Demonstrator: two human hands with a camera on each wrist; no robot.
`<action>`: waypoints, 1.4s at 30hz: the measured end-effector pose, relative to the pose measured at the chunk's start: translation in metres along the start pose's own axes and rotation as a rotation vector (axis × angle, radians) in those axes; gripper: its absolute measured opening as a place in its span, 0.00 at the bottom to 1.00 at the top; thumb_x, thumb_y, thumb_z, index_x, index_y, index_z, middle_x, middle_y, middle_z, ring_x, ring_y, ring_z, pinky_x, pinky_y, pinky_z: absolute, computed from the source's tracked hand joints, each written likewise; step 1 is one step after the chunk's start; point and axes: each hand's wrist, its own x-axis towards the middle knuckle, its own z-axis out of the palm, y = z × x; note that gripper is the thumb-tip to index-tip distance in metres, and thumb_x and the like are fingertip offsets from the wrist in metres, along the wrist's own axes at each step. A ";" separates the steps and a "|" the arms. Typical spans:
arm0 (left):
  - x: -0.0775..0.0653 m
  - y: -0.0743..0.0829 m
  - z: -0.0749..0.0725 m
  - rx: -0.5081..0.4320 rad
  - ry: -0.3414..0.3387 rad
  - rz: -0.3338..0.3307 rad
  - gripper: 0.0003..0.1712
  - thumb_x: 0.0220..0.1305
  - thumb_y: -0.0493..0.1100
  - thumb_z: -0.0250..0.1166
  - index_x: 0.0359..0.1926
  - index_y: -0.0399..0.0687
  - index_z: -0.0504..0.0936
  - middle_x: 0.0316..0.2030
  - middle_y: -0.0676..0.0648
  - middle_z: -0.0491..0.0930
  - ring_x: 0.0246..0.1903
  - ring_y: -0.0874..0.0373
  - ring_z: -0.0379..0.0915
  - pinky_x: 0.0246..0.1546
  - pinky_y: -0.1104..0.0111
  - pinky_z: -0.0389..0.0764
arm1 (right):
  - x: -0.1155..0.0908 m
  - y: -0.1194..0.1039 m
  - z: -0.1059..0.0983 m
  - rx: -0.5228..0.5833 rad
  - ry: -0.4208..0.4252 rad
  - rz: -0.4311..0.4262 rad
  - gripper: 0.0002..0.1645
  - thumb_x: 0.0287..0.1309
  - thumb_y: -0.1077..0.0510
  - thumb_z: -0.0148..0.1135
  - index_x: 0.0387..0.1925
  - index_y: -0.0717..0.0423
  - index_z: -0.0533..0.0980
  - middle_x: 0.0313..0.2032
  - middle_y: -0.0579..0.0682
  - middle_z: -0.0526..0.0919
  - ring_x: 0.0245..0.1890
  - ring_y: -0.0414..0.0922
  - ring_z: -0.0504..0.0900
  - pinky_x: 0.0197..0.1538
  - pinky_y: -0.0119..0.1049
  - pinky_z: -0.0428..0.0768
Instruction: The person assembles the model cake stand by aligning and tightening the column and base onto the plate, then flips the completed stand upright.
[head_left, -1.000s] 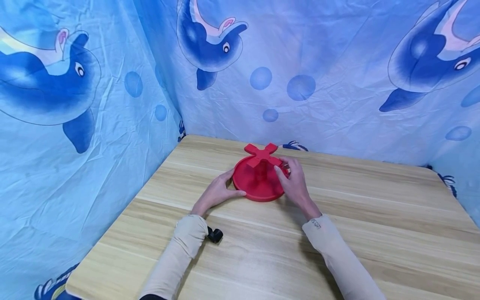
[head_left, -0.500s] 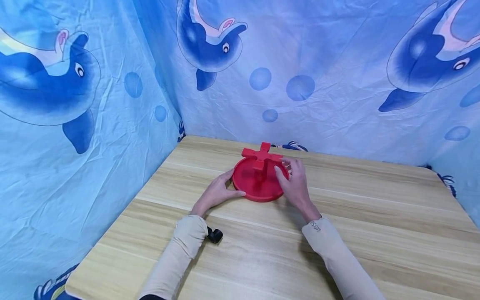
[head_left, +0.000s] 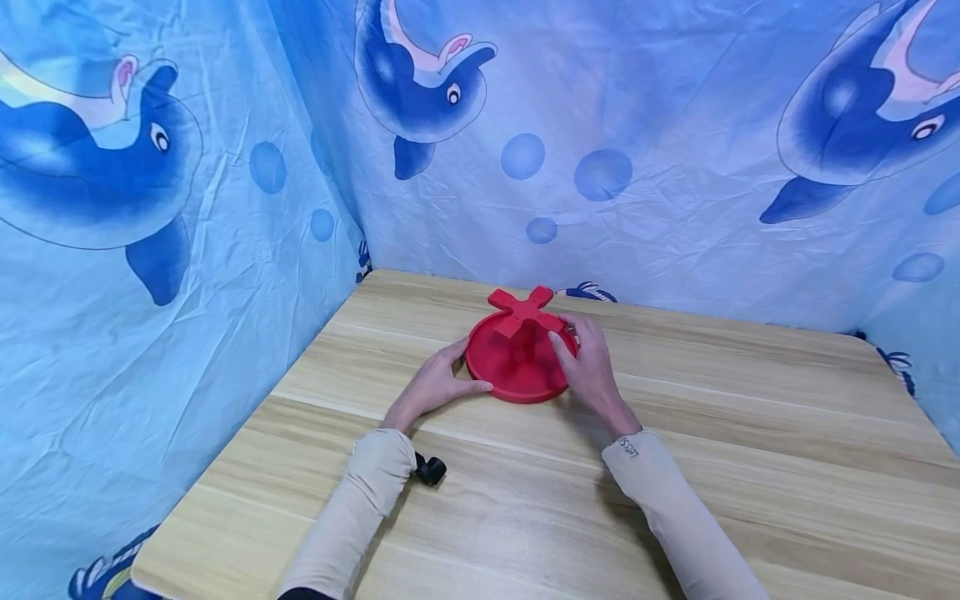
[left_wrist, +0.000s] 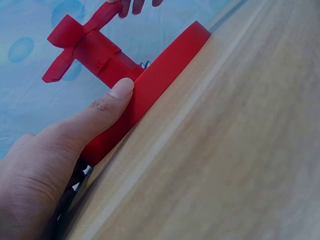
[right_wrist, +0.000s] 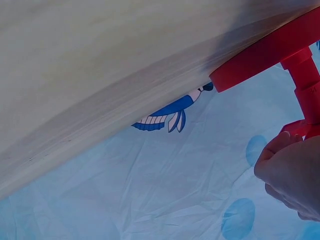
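A red four-armed cross [head_left: 525, 308] tops a stout red post [left_wrist: 97, 55], which rises from the middle of a round red base [head_left: 517, 388] with a low rim. My left hand [head_left: 431, 383] grips the base at its left side, thumb pressed on the near rim [left_wrist: 155, 75] and fingers round the far side. At the right, my right hand [head_left: 592, 367] pinches the end of one arm of the cross between thumb and fingers. In the right wrist view that hand [right_wrist: 295, 170] covers much of the cross.
The base stands on a wood-grain table [head_left: 720, 467], towards its back edge. A black camera mount [head_left: 431, 471] sticks out from the left sleeve. Blue cloth [head_left: 637, 225] with printed dolphins hangs behind the table and at its left.
The cross has turned on its post: half a second ago its arms pointed differently, and now they form an X again. Both hands and the base have kept their places.
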 end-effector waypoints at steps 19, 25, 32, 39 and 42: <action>0.000 0.000 0.000 0.003 0.002 -0.008 0.61 0.53 0.73 0.74 0.81 0.54 0.61 0.75 0.50 0.64 0.73 0.51 0.60 0.69 0.50 0.69 | -0.003 -0.001 0.001 0.000 0.009 -0.047 0.27 0.66 0.65 0.68 0.65 0.64 0.75 0.54 0.61 0.78 0.53 0.55 0.74 0.50 0.50 0.80; 0.000 0.000 0.000 -0.001 0.004 -0.014 0.62 0.52 0.74 0.74 0.81 0.55 0.60 0.75 0.50 0.65 0.73 0.51 0.61 0.69 0.50 0.69 | -0.009 -0.006 0.002 0.000 -0.011 -0.078 0.26 0.64 0.66 0.70 0.62 0.66 0.76 0.54 0.60 0.78 0.53 0.54 0.75 0.51 0.54 0.83; -0.001 -0.001 0.000 -0.019 0.010 -0.008 0.61 0.52 0.74 0.75 0.80 0.56 0.62 0.75 0.51 0.65 0.73 0.52 0.60 0.68 0.50 0.69 | -0.010 -0.007 0.004 -0.065 0.074 -0.066 0.27 0.66 0.62 0.69 0.63 0.64 0.75 0.55 0.62 0.74 0.56 0.58 0.72 0.52 0.56 0.82; -0.001 -0.001 0.001 -0.011 0.003 -0.010 0.60 0.53 0.72 0.75 0.80 0.56 0.62 0.75 0.52 0.65 0.73 0.52 0.60 0.68 0.50 0.70 | -0.006 0.000 0.007 -0.108 0.079 -0.049 0.28 0.65 0.64 0.69 0.64 0.66 0.74 0.56 0.65 0.74 0.58 0.61 0.71 0.52 0.57 0.81; -0.001 -0.001 0.001 -0.009 0.003 -0.005 0.60 0.53 0.72 0.75 0.80 0.56 0.62 0.75 0.52 0.65 0.73 0.52 0.60 0.68 0.50 0.70 | -0.005 0.001 0.007 -0.088 0.069 -0.062 0.25 0.66 0.65 0.68 0.62 0.68 0.75 0.54 0.65 0.75 0.57 0.64 0.71 0.53 0.58 0.80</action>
